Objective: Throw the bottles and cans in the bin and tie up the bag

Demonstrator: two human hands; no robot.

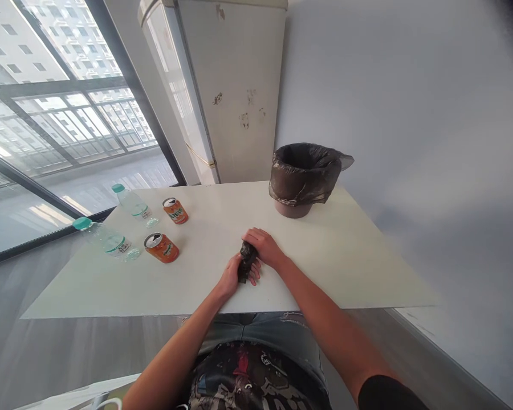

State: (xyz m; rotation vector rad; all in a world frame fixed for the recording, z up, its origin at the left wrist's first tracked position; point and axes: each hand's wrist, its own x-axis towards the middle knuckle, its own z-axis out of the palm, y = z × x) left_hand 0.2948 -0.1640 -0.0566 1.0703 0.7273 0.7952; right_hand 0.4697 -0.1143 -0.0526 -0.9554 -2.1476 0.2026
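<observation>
Both hands are together over the front middle of the white table. A crumpled black plastic bag (247, 261) is bunched up between them. My left hand (231, 275) is wrapped round its lower part, with fingertips showing on the right side. From above, my right hand (263, 246) closes over the bag's upper end, and its palm side is hidden. Behind the hands, to the right, stands a brown trash bin (293, 210) lined with a dark plastic bag (305, 181) folded over its rim.
On the left of the white table (214, 222), two orange cans (161, 247) stand upright. Two clear plastic bottles (106, 237) with green caps lie on their sides nearby. A fridge (235, 68) and a wall (389, 114) border the table; a window (60, 102) is at the left.
</observation>
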